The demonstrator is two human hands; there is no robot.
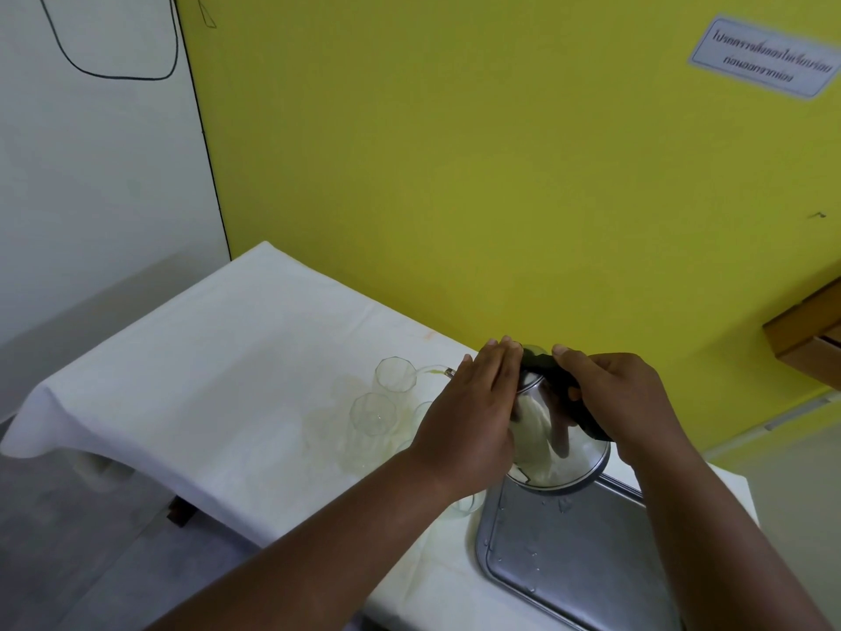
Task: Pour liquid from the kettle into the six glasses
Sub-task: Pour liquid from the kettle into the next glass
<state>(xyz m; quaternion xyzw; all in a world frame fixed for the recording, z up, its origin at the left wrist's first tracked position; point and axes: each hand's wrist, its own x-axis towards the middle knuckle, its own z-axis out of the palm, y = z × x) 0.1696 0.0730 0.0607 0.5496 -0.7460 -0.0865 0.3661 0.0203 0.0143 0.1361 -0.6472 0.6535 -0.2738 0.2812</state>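
A steel kettle (562,453) with a black handle is tilted to the left above the tray's far end. My right hand (614,398) grips the black handle. My left hand (473,412) lies flat against the kettle's lid and side. A thin yellowish stream leaves the spout (449,372) toward a clear glass behind my left hand. Two clear glasses stand to the left: a far one (395,374) and a nearer one (372,414). Another glass (466,503) shows under my left wrist. The other glasses are hidden by my left hand and arm.
The white-clothed table (218,357) stands against a yellow wall (455,175). A wet steel tray (569,562) lies at the near right. Faint yellowish stains mark the cloth around the glasses. A wooden shelf edge (810,339) juts out at the right.
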